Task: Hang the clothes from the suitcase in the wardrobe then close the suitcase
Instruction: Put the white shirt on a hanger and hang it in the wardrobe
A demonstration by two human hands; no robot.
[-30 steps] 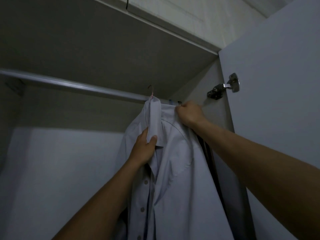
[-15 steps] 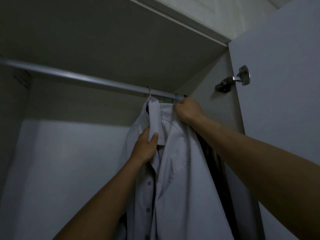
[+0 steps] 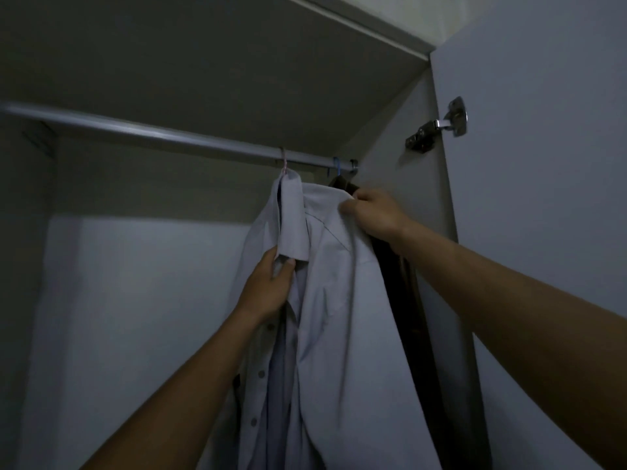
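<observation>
- Pinching the lower tip of the collar (image 3: 292, 225), the left hand (image 3: 268, 290) has its thumb on the front of the cloth, and its curled fingers (image 3: 266, 264) go behind it.
- The right hand (image 3: 373, 215) is higher and further right. Its fingers (image 3: 349, 206) are bent tight and grip a fold at the shoulder of the shirt (image 3: 342, 317).
- Both hands hold cloth only; neither touches a hanger.
- The shirt is pale and hangs between and below the two hands. Its front is open, and a row of buttons runs down beneath the left wrist.
- The collar stands upright above the left hand, its top just under a pink hook (image 3: 284, 161).
- That hook sits over the rail (image 3: 152, 132), which crosses the wardrobe (image 3: 135, 317) from the left side to the right wall.
- A blue hook (image 3: 336, 165) hangs on the rail near its right end, just beside the pink one.
- A dark garment (image 3: 400, 283) hangs behind the right hand and wrist, touching the shirt's right edge.
- At the far right the door (image 3: 543, 198) stands open, with a metal hinge (image 3: 441, 125) at its inner edge above the right hand.
</observation>
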